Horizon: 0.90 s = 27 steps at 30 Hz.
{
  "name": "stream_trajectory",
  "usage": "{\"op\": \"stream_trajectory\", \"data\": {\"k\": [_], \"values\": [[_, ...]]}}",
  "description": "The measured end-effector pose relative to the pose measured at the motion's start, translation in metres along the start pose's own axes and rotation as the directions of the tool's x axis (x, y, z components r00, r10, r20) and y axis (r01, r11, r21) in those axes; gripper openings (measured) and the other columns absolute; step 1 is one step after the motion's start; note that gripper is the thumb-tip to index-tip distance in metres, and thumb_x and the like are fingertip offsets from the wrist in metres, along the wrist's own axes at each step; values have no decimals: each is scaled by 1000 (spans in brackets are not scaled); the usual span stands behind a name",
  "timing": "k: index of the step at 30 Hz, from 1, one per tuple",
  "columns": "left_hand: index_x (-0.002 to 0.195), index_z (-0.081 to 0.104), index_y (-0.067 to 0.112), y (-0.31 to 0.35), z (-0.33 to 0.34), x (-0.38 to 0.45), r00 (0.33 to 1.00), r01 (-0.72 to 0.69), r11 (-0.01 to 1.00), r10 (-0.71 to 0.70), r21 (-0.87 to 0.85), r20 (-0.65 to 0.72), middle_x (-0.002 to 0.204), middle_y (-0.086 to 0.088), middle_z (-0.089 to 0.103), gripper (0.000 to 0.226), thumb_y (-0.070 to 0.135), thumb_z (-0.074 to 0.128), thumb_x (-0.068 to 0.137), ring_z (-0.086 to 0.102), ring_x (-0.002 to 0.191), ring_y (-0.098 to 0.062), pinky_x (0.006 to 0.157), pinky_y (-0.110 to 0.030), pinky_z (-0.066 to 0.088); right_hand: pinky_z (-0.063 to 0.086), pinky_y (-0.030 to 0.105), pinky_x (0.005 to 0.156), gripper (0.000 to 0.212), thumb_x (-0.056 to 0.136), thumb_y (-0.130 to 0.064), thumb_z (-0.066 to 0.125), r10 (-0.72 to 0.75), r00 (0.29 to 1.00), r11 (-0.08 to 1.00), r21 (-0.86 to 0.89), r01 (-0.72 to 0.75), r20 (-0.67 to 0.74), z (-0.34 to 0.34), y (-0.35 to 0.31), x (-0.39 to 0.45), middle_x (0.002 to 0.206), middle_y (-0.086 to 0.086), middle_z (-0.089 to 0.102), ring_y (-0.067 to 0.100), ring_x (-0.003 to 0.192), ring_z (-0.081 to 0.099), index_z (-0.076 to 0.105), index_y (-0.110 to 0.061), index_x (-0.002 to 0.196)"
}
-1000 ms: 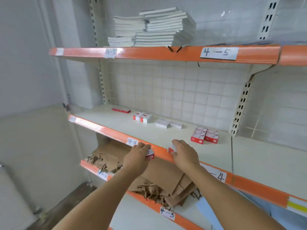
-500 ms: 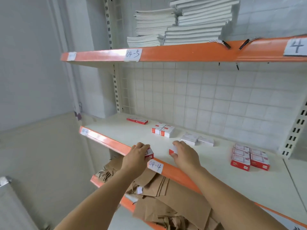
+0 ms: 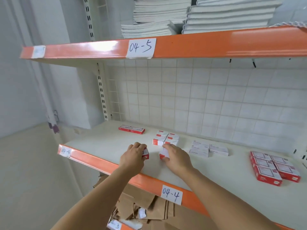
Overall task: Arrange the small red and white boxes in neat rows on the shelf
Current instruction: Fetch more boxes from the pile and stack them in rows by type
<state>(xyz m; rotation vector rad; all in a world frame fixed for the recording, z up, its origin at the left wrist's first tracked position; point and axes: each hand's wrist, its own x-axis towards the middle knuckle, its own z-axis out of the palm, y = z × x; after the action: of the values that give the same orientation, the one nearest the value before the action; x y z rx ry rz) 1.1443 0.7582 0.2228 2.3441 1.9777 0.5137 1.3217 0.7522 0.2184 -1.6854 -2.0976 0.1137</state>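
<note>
Both hands are over shelf 04-4 [image 3: 106, 143], each holding one small red and white box. Left hand [image 3: 132, 157] has its grip curled over the left box [image 3: 145, 153]; right hand [image 3: 176, 159] has its grip curled over the right box [image 3: 163, 154]. The two boxes are near each other, apart, just near-side of the stacked pair of boxes [image 3: 166, 139]. Long axis of each held box seems to run near-to-far, red end facing near; mostly hidden by fingers, so not certain. Versus 0.5 s ago: the hands have moved off the orange front lip [image 3: 103, 161] and further in over the shelf surface, the boxes with them. Other groups on the shelf: flat red pair [image 3: 131, 129] far left, white boxes [image 3: 208, 148] right of centre, six red boxes [image 3: 274, 166] in a two-wide block at right. The shelf above, 04-5 [image 3: 216, 44], carries stacked notebooks [image 3: 191, 14]; the shelf below holds brown paper bags [image 3: 149, 211].
</note>
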Motion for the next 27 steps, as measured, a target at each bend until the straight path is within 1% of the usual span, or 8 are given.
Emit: {"op": "stream_trajectory", "data": {"k": [3,8,12,15,18,21,24,27], "values": [[135,39,28,-26,2,25,997,-66,998,66,10,41,131,8,41,41,22,48,95,36,122,-15,76,-29,42,45,34,89,40,91,-21,53,62,998,998,-12,-63,-15,13,-14,19,132,-1,53,20,120,49,46,-19,131],[135,40,28,-68,3,61,981,-173,985,172,-2,90,131,8,42,43,19,48,93,36,123,-16,76,-29,41,43,32,85,46,92,-21,55,169,984,985,-20,-170,-52,32,-39,42,131,-3,55,20,119,47,44,-26,136],[136,40,27,-85,6,79,962,-246,969,249,-39,117,133,7,42,46,15,47,92,36,124,-17,82,-31,42,41,30,85,45,92,-22,57,201,978,979,-15,-202,-55,42,-50,50,133,-6,54,18,121,45,44,-26,135],[138,40,27,-90,8,84,950,-288,955,294,-72,102,136,7,44,48,23,50,91,36,126,-18,94,-30,37,40,27,87,47,90,-28,58,231,969,973,13,-231,-84,45,-51,46,135,-8,49,15,123,44,44,-26,134],[139,40,27,-84,9,84,945,-323,938,328,-128,17,136,7,46,54,42,54,88,38,127,-18,103,-30,31,41,26,82,48,87,-33,58,250,960,967,-25,-255,-126,44,-46,38,130,-9,48,14,120,43,43,-27,132],[136,43,27,-69,11,80,922,-386,907,384,-167,-45,134,8,48,51,43,53,88,39,126,-16,104,-28,29,42,26,78,45,86,-34,59,278,948,959,-6,-282,-153,42,-39,31,122,-9,51,13,115,45,45,-28,129],[138,41,29,-58,14,74,883,-465,873,468,-144,-15,136,8,48,49,36,51,90,36,129,-15,108,-29,26,43,26,79,41,89,-28,60,285,946,958,57,-280,-154,43,-40,27,117,-9,55,12,111,48,48,-26,128],[141,38,28,-55,17,69,851,-511,850,521,-128,63,141,7,45,51,33,51,91,35,132,-17,113,-32,21,42,25,76,32,90,-21,58,341,927,934,169,-315,-158,43,-45,27,102,-8,57,13,99,54,54,-21,123]]}}
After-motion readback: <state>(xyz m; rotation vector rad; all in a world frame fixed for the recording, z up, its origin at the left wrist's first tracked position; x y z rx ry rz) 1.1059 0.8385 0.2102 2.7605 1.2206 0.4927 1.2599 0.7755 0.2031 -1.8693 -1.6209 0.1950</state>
